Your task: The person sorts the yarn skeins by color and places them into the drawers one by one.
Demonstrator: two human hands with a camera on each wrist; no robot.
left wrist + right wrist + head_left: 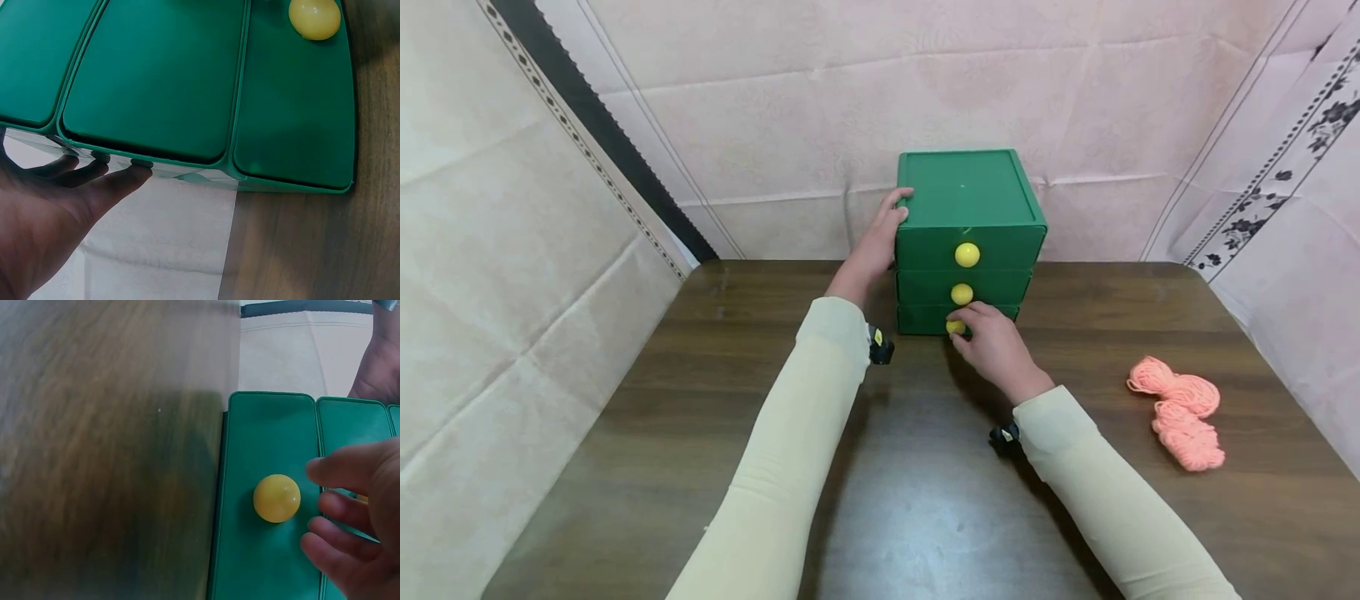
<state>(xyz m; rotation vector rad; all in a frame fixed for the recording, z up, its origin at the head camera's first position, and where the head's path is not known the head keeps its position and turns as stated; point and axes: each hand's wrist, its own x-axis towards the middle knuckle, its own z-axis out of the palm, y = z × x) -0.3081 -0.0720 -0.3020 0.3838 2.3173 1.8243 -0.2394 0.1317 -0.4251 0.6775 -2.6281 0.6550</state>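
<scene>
A green drawer box (972, 190) with three stacked drawers stands at the back of the table, each drawer with a round yellow knob. My left hand (877, 242) rests against the box's left side, its fingertips touching the wall in the left wrist view. My right hand (996, 350) is at the bottom drawer's yellow knob (277, 498). In the right wrist view its thumb and fingers are spread beside that knob, with a small gap between. All the drawers look closed. The middle knob (962, 294) and top knob (967, 255) sit above the right hand.
A twisted bundle of pink yarn (1187, 412) lies on the right part of the brown wooden table (737, 400). Pale cloth (925, 92) hangs behind the box and along both sides.
</scene>
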